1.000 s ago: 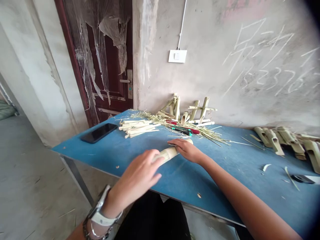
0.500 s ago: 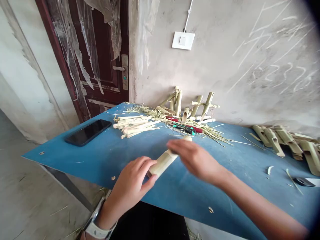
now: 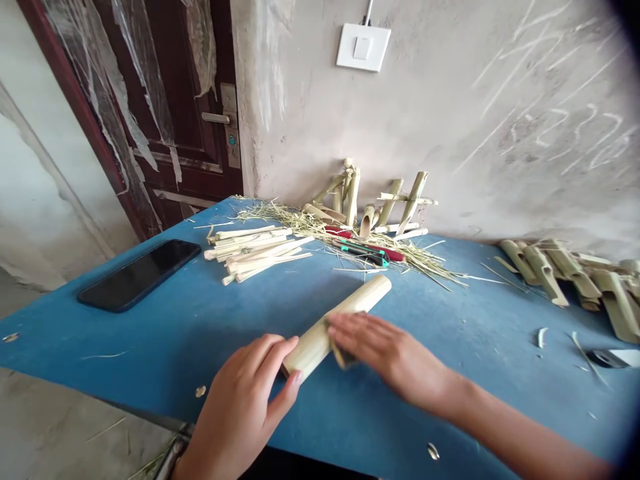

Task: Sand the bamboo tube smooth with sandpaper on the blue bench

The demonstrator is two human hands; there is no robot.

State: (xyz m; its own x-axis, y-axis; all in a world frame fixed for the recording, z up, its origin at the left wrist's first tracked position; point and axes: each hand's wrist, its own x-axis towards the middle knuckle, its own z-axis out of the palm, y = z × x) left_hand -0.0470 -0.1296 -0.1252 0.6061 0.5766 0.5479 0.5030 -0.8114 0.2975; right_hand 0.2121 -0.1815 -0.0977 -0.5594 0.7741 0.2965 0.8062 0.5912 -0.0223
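Note:
A pale bamboo tube (image 3: 350,309) lies slanted on the blue table (image 3: 200,320), its far end pointing up and right. My left hand (image 3: 245,400) grips its near end between fingers and thumb. My right hand (image 3: 387,353) rests on the tube's middle with fingers pressed flat on a small dark pad that I cannot make out clearly.
A black phone (image 3: 137,275) lies at the left. Split bamboo sticks (image 3: 255,252), straw, and red and green tools (image 3: 365,252) sit by the wall. Cut bamboo pieces (image 3: 570,277) lie at the right, a dark object (image 3: 605,359) near the right edge.
My right hand has slid down the tube from its far end toward the middle. The view has tipped down and closer to the table.

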